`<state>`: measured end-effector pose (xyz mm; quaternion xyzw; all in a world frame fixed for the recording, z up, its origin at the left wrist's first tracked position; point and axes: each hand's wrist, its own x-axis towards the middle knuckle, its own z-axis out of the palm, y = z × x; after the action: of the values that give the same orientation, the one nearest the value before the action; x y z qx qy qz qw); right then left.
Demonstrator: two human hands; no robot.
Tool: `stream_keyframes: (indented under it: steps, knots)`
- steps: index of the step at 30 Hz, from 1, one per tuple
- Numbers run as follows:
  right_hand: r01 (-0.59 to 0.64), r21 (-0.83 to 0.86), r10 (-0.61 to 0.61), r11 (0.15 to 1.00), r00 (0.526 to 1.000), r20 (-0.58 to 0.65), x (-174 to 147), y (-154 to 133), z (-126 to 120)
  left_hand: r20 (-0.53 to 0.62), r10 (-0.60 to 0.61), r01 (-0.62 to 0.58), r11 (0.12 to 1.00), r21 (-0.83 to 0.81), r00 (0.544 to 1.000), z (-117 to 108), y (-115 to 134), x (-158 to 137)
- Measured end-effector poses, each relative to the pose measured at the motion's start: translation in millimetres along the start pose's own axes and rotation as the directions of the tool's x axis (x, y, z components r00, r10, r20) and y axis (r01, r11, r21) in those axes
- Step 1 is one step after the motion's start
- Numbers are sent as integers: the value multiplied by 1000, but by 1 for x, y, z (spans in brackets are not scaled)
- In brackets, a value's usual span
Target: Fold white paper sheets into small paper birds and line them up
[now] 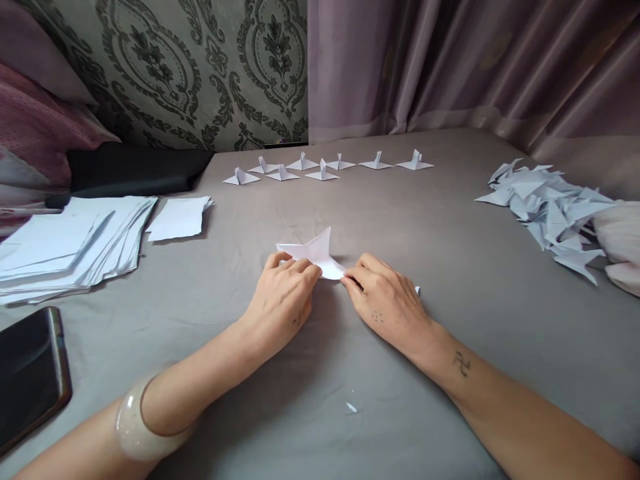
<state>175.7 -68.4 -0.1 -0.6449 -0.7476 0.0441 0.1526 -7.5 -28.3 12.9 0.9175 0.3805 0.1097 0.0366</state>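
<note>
A white folded paper piece (316, 249) with a raised pointed flap lies near the middle of the grey cloth surface. My left hand (283, 287) has its fingers curled over the near left side of the folded paper, covering part of it. My right hand (387, 297) pinches the paper's right tip between thumb and fingers. A tiny white bit of paper (418, 291) shows just past the right hand's knuckles. Both hands are low, close to the cloth.
Several small folded paper shapes (323, 173) stand in rows at the back. To the right is a heap of folded papers (555, 207) beside pale fabric (620, 240). Paper sheets (75, 240), a smaller stack (177, 219) and a phone (33, 377) lie left. A scrap (353, 407) lies in front.
</note>
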Motion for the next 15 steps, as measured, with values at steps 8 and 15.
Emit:
stream_keyframes:
  steps: [8,15]
  knots:
    - [-7,18,7,1000,1000,-8,1,0,1,-61,-116,110,990,-93,991,3,2,10]
    - [-16,43,18,999,999,-47,3,2,4,-44,-173,167,980,-111,984,3,1,15]
